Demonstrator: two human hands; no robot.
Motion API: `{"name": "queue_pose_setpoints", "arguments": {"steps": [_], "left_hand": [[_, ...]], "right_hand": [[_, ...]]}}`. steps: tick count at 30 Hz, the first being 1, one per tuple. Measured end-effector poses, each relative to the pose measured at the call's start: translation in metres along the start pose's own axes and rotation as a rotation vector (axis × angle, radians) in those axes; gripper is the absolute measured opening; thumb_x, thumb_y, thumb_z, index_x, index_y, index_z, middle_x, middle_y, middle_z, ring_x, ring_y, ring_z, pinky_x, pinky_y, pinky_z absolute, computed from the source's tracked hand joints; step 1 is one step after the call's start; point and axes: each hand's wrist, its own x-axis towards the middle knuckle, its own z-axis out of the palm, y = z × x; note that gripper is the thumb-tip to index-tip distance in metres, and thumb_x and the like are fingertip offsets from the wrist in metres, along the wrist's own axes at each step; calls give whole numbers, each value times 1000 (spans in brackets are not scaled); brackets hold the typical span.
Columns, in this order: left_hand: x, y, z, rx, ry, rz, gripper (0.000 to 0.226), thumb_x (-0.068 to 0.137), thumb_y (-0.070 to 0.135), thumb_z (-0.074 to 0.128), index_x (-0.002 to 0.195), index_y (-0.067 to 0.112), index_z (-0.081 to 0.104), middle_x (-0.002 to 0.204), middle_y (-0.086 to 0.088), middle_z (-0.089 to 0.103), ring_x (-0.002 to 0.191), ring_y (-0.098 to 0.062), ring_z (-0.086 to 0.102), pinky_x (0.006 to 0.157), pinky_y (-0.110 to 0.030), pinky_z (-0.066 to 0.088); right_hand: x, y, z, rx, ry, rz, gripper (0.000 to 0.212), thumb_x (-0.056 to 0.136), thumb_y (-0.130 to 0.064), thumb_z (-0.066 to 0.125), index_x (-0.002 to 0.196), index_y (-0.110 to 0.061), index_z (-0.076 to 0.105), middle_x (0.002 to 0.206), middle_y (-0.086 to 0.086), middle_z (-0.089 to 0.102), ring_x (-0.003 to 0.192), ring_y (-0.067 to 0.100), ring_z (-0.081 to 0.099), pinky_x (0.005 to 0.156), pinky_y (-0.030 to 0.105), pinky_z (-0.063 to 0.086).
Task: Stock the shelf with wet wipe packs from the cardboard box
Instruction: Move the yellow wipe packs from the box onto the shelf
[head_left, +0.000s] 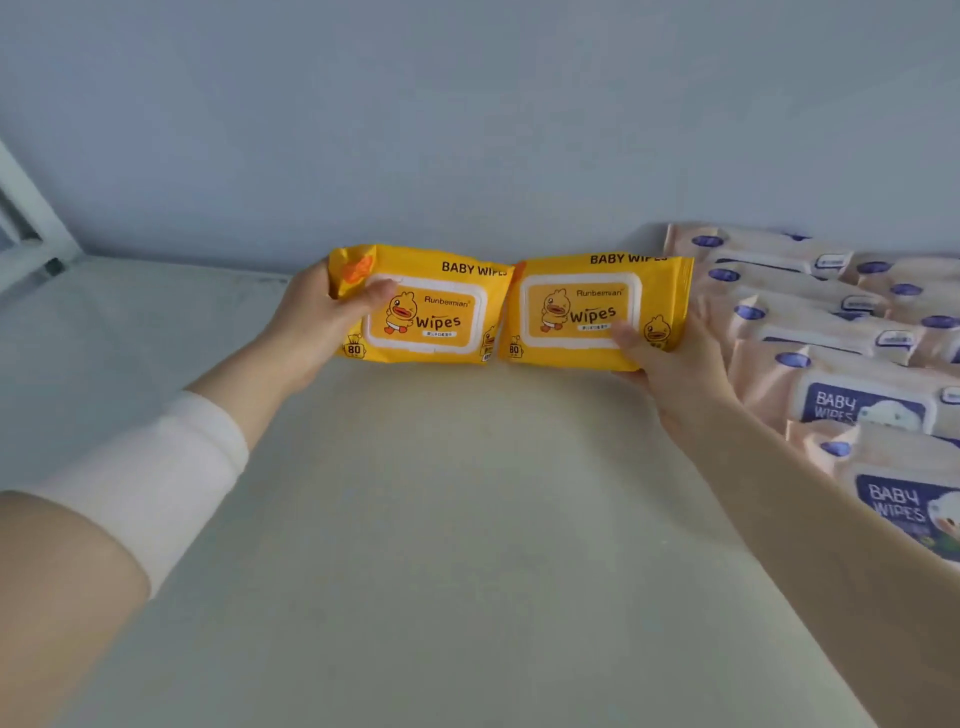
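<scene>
Holding one yellow pack (423, 312) in the left hand (317, 317) and another (592, 309) in the right hand (670, 364), fingers gripping each, set both upright at the back of the shelf (441, 519), beside the pink packs (810, 332).

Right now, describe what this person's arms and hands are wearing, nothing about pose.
The left hand and right hand are bare, with no gloves, rings or watch visible. A plain white fabric band, smooth and unmarked, wraps the left forearm. The right arm is uncovered as far as the frame shows.
</scene>
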Motion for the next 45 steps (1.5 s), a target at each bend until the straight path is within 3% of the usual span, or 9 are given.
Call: {"name": "queue_pose_setpoints", "arguments": {"steps": [5, 8, 12, 17, 21, 26, 29, 35, 45], "left_hand": [[64, -15, -1, 135, 0, 100, 22, 77, 18, 72, 81, 31, 54, 78, 14, 58, 64, 10, 55, 58, -2, 40], [86, -20, 1, 165, -10, 115, 20, 77, 22, 72, 87, 26, 56, 81, 15, 58, 71, 5, 54, 59, -2, 41], [101, -20, 3, 238, -15, 124, 37, 76, 25, 73, 108, 17, 58, 95, 5, 59, 81, -7, 56, 67, -11, 43], [91, -18, 12, 374, 197, 202, 58, 71, 22, 78, 119, 10, 48, 115, -5, 52, 101, -17, 50, 83, -20, 42], [67, 1, 26, 650, 296, 356, 71, 73, 23, 76, 132, 8, 41, 137, -14, 40, 128, -30, 35, 104, -35, 30], [30, 56, 62, 1208, -42, 591, 59, 83, 24, 64, 136, 12, 40, 145, -13, 34, 135, -31, 28, 111, -42, 17], [1, 111, 102, 1370, -179, 571, 52, 89, 24, 55, 136, 10, 37, 140, -16, 39, 133, -32, 31, 114, -48, 11], [-102, 227, 225, 1456, -256, 691, 38, 90, 24, 48, 125, 8, 45, 128, -16, 52, 120, -33, 46, 100, -42, 30], [-352, 332, 514, 1268, -664, 1080, 40, 92, 30, 47, 127, 11, 44, 132, -14, 51, 122, -31, 47, 97, -39, 33]], "right_hand": [[49, 5, 9, -358, 120, -162, 31, 79, -22, 73, 108, -15, 63, 104, 7, 69, 85, 16, 59, 67, 8, 48], [63, 11, 16, -453, 207, -201, 35, 77, -23, 75, 107, -12, 61, 99, 8, 66, 83, 20, 56, 71, 17, 46], [76, 12, 29, -491, 342, -190, 40, 76, -22, 75, 107, -6, 56, 90, 0, 53, 80, 15, 47, 55, 9, 33], [71, 7, 43, -548, 461, -147, 63, 78, -19, 74, 129, -5, 41, 130, 10, 47, 113, 23, 48, 85, 20, 33], [48, -3, 58, -845, 408, -286, 76, 85, -18, 64, 146, -8, 21, 150, 17, 16, 139, 32, 19, 112, 30, 17], [16, -33, 35, -1290, 127, -400, 63, 94, -23, 49, 148, -11, 19, 157, 16, 1, 145, 33, -1, 117, 41, 10], [-9, -62, -14, -1417, 59, -398, 59, 95, -21, 45, 147, -11, 21, 157, 14, 5, 146, 33, -1, 118, 44, 7], [-95, -99, -185, -1570, 111, -252, 54, 94, -30, 45, 143, -11, 30, 152, 14, 24, 144, 31, 12, 117, 49, 12], [-311, -50, -533, -1622, 309, 311, 55, 95, -38, 44, 142, -14, 33, 148, 13, 32, 138, 32, 25, 114, 50, 20]]}}
